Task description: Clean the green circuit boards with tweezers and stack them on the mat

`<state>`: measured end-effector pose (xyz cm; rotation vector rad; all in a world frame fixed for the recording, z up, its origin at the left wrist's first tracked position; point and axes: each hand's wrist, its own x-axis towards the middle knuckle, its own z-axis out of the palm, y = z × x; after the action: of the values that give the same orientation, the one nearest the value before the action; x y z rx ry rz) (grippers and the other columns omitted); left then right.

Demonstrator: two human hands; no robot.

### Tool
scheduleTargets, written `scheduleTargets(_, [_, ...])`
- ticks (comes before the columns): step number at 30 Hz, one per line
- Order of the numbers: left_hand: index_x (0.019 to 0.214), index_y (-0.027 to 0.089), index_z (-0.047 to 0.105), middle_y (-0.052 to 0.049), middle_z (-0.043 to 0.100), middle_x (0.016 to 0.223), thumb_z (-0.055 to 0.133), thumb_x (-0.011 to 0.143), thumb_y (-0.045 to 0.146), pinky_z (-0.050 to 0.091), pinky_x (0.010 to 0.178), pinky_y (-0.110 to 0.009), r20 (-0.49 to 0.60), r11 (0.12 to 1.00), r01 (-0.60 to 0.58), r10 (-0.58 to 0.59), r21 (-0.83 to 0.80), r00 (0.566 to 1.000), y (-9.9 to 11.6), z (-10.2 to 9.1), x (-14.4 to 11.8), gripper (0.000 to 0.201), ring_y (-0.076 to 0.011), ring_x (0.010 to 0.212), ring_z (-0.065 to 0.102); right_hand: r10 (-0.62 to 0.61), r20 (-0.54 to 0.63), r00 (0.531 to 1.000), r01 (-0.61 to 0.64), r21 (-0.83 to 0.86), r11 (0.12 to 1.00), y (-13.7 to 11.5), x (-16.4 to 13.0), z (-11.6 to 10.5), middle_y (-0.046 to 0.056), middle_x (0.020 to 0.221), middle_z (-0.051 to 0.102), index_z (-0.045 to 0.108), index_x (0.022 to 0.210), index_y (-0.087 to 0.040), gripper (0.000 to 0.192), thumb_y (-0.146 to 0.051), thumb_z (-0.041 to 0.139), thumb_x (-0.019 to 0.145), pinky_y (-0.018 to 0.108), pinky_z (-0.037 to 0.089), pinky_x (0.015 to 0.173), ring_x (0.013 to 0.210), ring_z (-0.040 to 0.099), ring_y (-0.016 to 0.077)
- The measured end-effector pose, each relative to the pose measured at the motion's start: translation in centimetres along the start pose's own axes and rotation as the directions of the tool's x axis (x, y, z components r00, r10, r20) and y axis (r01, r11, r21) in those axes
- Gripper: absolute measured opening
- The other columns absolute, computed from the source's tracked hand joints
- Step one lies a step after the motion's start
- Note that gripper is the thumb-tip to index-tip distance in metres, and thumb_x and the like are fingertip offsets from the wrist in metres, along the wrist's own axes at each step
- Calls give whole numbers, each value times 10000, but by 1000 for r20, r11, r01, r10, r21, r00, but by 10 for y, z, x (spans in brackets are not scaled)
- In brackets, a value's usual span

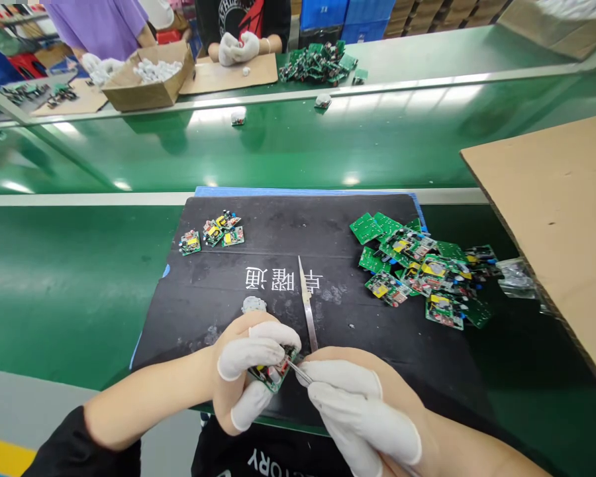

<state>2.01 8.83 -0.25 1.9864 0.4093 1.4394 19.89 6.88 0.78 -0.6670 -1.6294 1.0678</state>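
White finger cots cover fingers on both my hands. My left hand (251, 371) grips a small circuit board (274, 374) at its edges, parts side up. Pinched in my right hand (357, 404) is a pair of metal tweezers (300, 372), its tip touching or just over the board's components. Just beyond my left hand a greyish-white putty-like lump (254, 304) rests on the black mat (278, 232). Between my hands and the mat's far side lies a long, thin pointed metal tool (308, 308).
Several circuit boards (223, 228) sit at the mat's far left, and a larger pile (422, 265) lies right. A cardboard sheet (551, 199) juts in from the right. Across the green conveyor (288, 146), co-workers with white-covered fingers sit near a carton (146, 79) of white pieces.
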Motion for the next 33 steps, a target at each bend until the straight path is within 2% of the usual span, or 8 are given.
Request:
scheduleTargets(3, [1267,230,418,-75,579,907,448,879,294,526,615,-337,46,959,187,-181,-215,982,4,1,1,395,-216,762,633,-47,-11,999,48,86,995,-9,3,-4,61,800,720,661,1052,-262,248,-116,550,886,292,624,618,693,708,192])
scheduleTargets(5, [1257,247,396,-85,565,974,444,903,314,532,673,-357,125,897,300,-274,-324,953,7,1,2,363,-214,798,617,25,-48,999,-15,184,983,-15,5,-5,73,843,715,651,1104,-252,270,-111,508,923,319,619,669,761,708,197])
scheduleTargets(9, [1243,265,386,-81,513,1039,428,936,346,528,732,-388,229,755,430,-364,-495,903,11,-2,4,321,-204,814,607,223,-70,972,-178,400,899,-20,6,-4,37,816,699,701,1016,-259,178,-188,556,942,296,591,688,705,677,151])
scheduleTargets(12, [1234,271,389,-80,502,1046,418,946,367,521,753,-430,262,702,465,-385,-539,885,13,-3,4,305,-219,838,599,322,-32,946,-250,561,789,-18,7,-2,18,782,698,718,963,-256,128,-215,605,919,285,580,672,675,671,140])
scheduleTargets(17, [1226,272,392,-75,496,1019,412,937,367,502,764,-476,271,709,471,-386,-524,882,13,-3,5,304,-235,849,572,377,20,926,-279,708,648,-14,11,-1,-6,748,691,723,926,-241,90,-239,638,897,249,561,668,646,664,116])
scheduleTargets(27, [1251,245,380,-85,500,1014,405,936,351,509,741,-427,295,741,444,-336,-503,895,11,-6,10,333,-225,845,585,332,27,943,-283,592,754,-19,4,-5,16,794,673,712,969,-251,112,-249,623,901,276,539,688,698,649,134])
scheduleTargets(30, [1211,225,422,-81,544,971,436,931,350,501,715,-391,211,786,412,-354,-461,911,11,-7,11,307,-213,818,586,334,-22,942,-258,590,765,-18,6,-5,13,769,648,707,928,-237,86,-242,631,889,268,533,633,674,630,137])
scheduleTargets(33, [1112,211,494,-51,578,886,496,903,324,480,643,-320,-112,849,355,-427,-393,897,8,-10,14,237,-192,762,589,341,-83,936,-256,501,827,-14,10,-3,7,721,618,672,878,-212,64,-215,609,883,252,508,566,617,597,133])
